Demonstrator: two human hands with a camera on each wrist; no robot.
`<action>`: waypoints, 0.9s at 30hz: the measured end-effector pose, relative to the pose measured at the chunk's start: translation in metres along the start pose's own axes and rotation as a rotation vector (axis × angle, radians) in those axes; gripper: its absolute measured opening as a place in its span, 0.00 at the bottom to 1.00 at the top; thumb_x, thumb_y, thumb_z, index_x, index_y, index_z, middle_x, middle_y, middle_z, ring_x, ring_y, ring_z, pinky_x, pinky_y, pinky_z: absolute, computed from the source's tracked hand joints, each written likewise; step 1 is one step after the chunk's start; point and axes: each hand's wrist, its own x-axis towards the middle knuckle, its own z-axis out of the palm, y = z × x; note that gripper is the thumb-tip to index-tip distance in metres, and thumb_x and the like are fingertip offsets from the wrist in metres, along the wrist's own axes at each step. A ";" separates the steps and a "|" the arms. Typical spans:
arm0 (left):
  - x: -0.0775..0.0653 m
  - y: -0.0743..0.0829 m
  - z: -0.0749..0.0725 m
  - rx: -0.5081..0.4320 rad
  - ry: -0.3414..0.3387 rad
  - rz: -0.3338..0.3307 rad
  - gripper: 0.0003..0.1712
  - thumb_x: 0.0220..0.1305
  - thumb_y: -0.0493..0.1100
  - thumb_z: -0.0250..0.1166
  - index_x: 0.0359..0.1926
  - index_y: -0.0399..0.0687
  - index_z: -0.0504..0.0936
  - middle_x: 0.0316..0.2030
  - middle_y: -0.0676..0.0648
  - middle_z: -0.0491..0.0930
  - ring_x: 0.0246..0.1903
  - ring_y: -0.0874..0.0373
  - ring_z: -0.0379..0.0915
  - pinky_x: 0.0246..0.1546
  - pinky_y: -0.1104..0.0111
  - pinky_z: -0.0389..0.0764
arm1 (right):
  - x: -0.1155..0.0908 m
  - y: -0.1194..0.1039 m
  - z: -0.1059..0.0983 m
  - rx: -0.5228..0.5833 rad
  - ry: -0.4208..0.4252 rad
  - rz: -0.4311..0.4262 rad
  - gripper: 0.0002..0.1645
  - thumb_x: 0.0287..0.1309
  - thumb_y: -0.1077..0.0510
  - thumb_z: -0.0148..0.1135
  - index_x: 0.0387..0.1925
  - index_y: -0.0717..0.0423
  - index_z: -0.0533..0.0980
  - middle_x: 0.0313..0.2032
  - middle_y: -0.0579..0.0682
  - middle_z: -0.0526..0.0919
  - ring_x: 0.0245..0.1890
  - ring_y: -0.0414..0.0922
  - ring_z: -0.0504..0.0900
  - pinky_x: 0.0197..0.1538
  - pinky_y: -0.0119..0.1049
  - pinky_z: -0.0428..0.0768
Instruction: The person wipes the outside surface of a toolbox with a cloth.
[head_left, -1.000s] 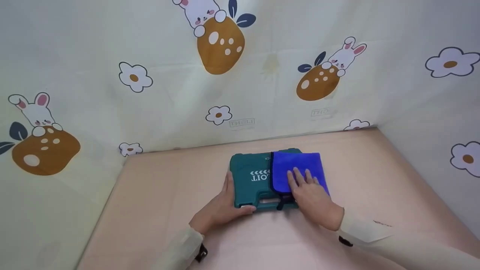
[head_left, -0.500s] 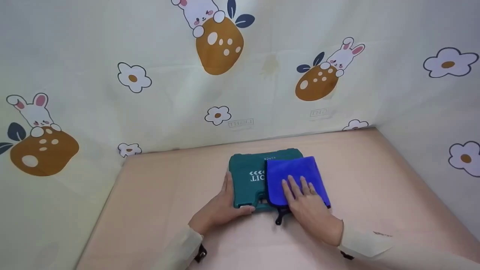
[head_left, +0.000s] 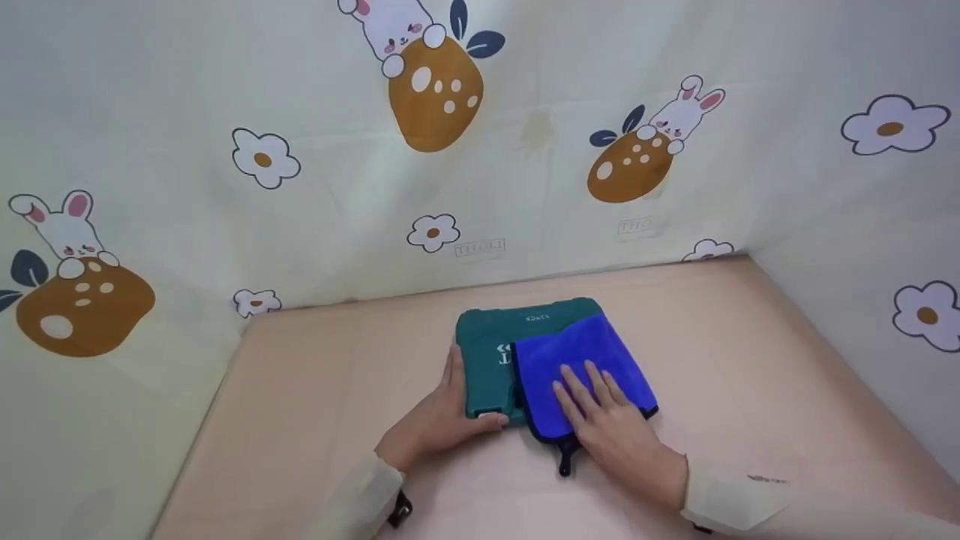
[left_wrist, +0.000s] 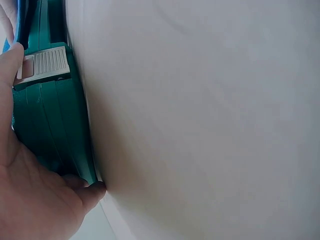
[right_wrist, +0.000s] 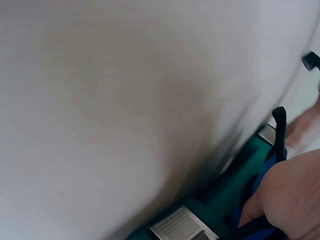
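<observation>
Cloth (head_left: 574, 349), blue, four-sided and black-edged, lies beneath the flattened right hand (head_left: 611, 426), right of the left hand (head_left: 439, 414) gripping the green rectangular plastic case (head_left: 484, 375); uneven pressure could bunch it, or a slackened grip let the case slew.

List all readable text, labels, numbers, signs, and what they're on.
"T": green case; anything further under blue cloth.
White chevrons: same case, no words.
Small lettering, case's far edge: too small.
Two boxed prints, wall: too faint to read surely.
Dark marking, right sleeve: unreadable.
</observation>
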 end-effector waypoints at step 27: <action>-0.001 -0.001 -0.002 0.039 0.008 0.066 0.79 0.54 0.75 0.68 0.78 0.41 0.22 0.79 0.37 0.30 0.71 0.37 0.55 0.67 0.49 0.62 | 0.039 -0.002 -0.006 0.234 0.078 -0.055 0.39 0.66 0.59 0.68 0.74 0.59 0.65 0.72 0.63 0.64 0.70 0.66 0.63 0.65 0.53 0.68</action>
